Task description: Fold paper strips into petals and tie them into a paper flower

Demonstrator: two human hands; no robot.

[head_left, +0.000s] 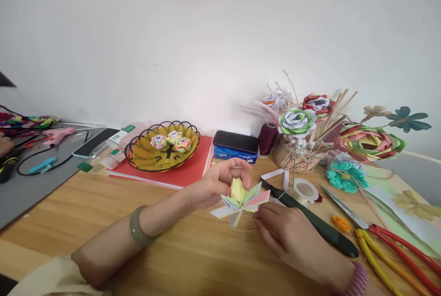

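My left hand (pixel 220 181) has its fingers curled around a folded paper flower (pixel 237 192) with a yellow centre and pale green, pink, white and yellow folded petals spreading out. Close by on the right is my right hand (pixel 285 227), palm down with fingers closed. A thin pale thread (pixel 246 230) loops from below the flower to the right hand's fingers, whose tips are hidden. Both hands are above the wooden table (pixel 179 245).
A yellow woven basket (pixel 146 160) with paper balls stands on red paper (pixel 193 172). Behind are a phone (pixel 235 140), tissue pack (pixel 236 153) and flower holder (pixel 292 156). A dark-green-handled tool (pixel 317 222), tape roll (pixel 305 189), scissors (pixel 354 215) and yellow-handled tool (pixel 375 264) lie right. A co-worker's hand (pixel 4 144) shows far left.
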